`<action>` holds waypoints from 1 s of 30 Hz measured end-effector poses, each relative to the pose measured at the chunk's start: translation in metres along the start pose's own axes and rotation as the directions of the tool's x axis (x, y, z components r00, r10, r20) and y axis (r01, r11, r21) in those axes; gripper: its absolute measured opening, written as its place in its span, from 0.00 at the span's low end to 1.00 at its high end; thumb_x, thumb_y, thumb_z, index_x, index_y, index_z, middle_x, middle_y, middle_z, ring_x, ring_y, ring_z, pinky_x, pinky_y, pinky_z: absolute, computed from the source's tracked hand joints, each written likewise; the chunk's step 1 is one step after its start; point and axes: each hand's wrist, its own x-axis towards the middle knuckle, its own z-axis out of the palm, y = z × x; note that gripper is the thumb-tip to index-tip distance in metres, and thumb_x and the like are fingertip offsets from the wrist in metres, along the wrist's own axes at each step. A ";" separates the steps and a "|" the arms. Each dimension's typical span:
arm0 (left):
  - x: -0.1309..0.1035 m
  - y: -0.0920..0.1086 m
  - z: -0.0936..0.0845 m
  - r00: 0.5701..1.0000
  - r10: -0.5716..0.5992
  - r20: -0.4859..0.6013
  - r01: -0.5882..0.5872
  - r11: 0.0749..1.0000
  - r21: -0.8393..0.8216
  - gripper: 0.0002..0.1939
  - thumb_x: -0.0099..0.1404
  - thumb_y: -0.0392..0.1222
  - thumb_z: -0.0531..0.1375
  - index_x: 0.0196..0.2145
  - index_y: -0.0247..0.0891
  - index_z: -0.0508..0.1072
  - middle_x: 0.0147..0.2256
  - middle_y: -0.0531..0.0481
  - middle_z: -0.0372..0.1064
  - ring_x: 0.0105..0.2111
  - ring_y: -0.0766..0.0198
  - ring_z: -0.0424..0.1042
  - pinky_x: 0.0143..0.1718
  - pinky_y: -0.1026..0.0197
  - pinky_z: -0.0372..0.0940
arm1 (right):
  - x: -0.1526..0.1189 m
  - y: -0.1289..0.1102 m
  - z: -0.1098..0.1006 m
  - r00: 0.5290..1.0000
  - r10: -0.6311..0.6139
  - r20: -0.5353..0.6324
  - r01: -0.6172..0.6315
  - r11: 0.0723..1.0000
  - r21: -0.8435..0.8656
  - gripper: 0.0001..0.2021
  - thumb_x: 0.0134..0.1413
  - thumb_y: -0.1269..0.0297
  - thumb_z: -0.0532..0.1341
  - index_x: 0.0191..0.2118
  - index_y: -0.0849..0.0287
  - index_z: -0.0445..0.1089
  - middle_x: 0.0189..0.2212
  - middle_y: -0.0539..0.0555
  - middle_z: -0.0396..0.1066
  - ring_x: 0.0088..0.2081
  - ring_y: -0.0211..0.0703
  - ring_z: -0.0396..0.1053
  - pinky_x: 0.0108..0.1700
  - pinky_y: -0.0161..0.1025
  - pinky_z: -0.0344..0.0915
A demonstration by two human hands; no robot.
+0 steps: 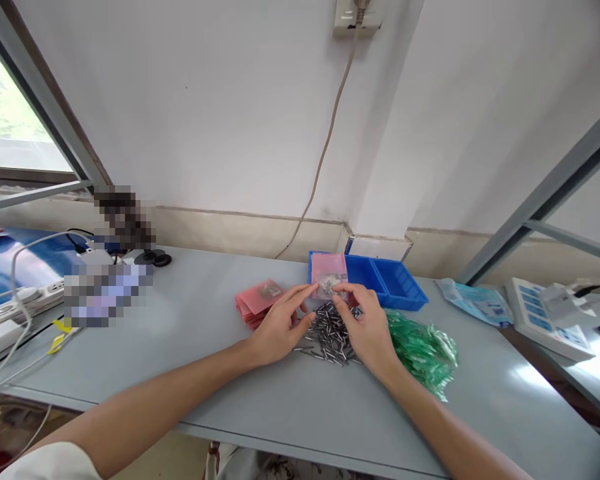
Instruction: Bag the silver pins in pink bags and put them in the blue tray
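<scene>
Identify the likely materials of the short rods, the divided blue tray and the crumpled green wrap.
Short rods: probably metal, smooth; bright glints along dark grey sides.
Blue tray: likely rigid moulded plastic, with even colour and straight walls; slight sheen.
Green wrap: seemingly thin plastic film, glossy; see-through patches and shiny creases.

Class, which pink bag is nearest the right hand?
The pink bag between the left hand and right hand, overlapping the blue tray at its left end; the other pink bags lie piled beside the left hand.
</scene>
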 end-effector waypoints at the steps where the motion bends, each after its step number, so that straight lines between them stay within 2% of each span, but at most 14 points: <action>1: 0.001 -0.001 0.001 1.000 -0.007 0.007 0.007 1.000 0.002 0.29 0.77 0.48 0.57 0.72 0.51 0.59 0.65 0.42 0.61 0.44 0.57 0.72 0.36 0.58 0.73 | 0.001 0.002 0.000 1.000 -0.006 -0.011 0.006 1.000 -0.013 0.10 0.71 0.56 0.59 0.50 0.50 0.74 0.46 0.54 0.77 0.45 0.53 0.68 0.49 0.47 0.65; 5: 0.003 -0.007 0.005 1.000 -0.007 0.023 0.007 1.000 -0.002 0.34 0.76 0.49 0.58 0.74 0.52 0.53 0.69 0.42 0.57 0.46 0.56 0.71 0.36 0.57 0.73 | 0.008 0.009 0.001 0.998 -0.009 -0.061 0.006 0.999 -0.048 0.10 0.70 0.56 0.59 0.50 0.52 0.74 0.47 0.55 0.77 0.45 0.54 0.67 0.50 0.48 0.65; 9: 0.002 -0.011 0.004 0.999 -0.020 0.026 0.019 1.000 0.013 0.34 0.76 0.49 0.58 0.75 0.51 0.52 0.71 0.41 0.53 0.50 0.53 0.71 0.37 0.56 0.74 | 0.014 0.018 0.001 0.996 0.012 -0.092 -0.020 0.996 -0.089 0.13 0.71 0.55 0.57 0.51 0.52 0.74 0.49 0.56 0.77 0.46 0.54 0.68 0.52 0.50 0.65; 12: 0.002 -0.013 0.004 1.000 0.007 0.010 -0.008 0.999 0.044 0.30 0.77 0.47 0.57 0.72 0.49 0.57 0.69 0.41 0.55 0.56 0.52 0.69 0.49 0.50 0.74 | 0.017 0.025 -0.001 0.996 0.017 -0.088 -0.028 0.991 -0.133 0.14 0.71 0.55 0.55 0.53 0.54 0.73 0.50 0.58 0.77 0.47 0.55 0.67 0.53 0.52 0.65; 14: 0.001 -0.014 0.004 0.999 0.047 0.009 -0.047 0.996 0.078 0.26 0.77 0.46 0.57 0.69 0.47 0.62 0.66 0.42 0.60 0.61 0.50 0.66 0.62 0.45 0.67 | 0.019 0.028 -0.002 0.998 0.019 -0.068 -0.030 0.987 -0.158 0.15 0.71 0.55 0.55 0.53 0.55 0.73 0.51 0.59 0.76 0.47 0.56 0.67 0.53 0.53 0.64; 16: 0.000 -0.013 0.004 0.997 0.071 0.020 -0.073 0.991 0.110 0.23 0.77 0.44 0.58 0.67 0.46 0.65 0.63 0.42 0.63 0.64 0.49 0.63 0.67 0.42 0.60 | 0.021 0.030 -0.002 0.999 0.031 -0.029 -0.036 0.985 -0.172 0.16 0.71 0.56 0.55 0.54 0.56 0.72 0.51 0.60 0.76 0.45 0.55 0.68 0.53 0.54 0.65; 19: -0.001 -0.011 0.005 0.996 0.075 0.052 -0.082 0.986 0.142 0.21 0.77 0.44 0.58 0.65 0.46 0.66 0.62 0.42 0.65 0.63 0.50 0.64 0.66 0.42 0.61 | 0.023 0.032 0.000 0.996 0.081 0.037 -0.075 0.989 -0.127 0.16 0.71 0.55 0.54 0.55 0.56 0.72 0.50 0.60 0.75 0.38 0.51 0.71 0.50 0.52 0.67; 24: -0.003 -0.008 0.004 0.993 0.069 0.096 -0.086 0.979 0.184 0.22 0.77 0.45 0.57 0.65 0.47 0.66 0.61 0.41 0.64 0.61 0.49 0.65 0.64 0.42 0.62 | 0.023 0.033 0.004 0.974 0.185 0.128 -0.187 0.982 0.009 0.18 0.70 0.52 0.55 0.58 0.54 0.69 0.52 0.59 0.74 0.23 0.41 0.71 0.37 0.47 0.72; 30: -0.003 -0.007 0.001 0.988 0.047 0.147 -0.076 0.978 0.195 0.20 0.77 0.47 0.57 0.64 0.46 0.66 0.60 0.43 0.67 0.58 0.50 0.66 0.62 0.44 0.63 | 0.034 0.028 0.002 0.951 0.212 0.223 -0.232 0.971 0.066 0.17 0.68 0.52 0.57 0.55 0.54 0.70 0.53 0.58 0.74 0.19 0.37 0.70 0.30 0.44 0.71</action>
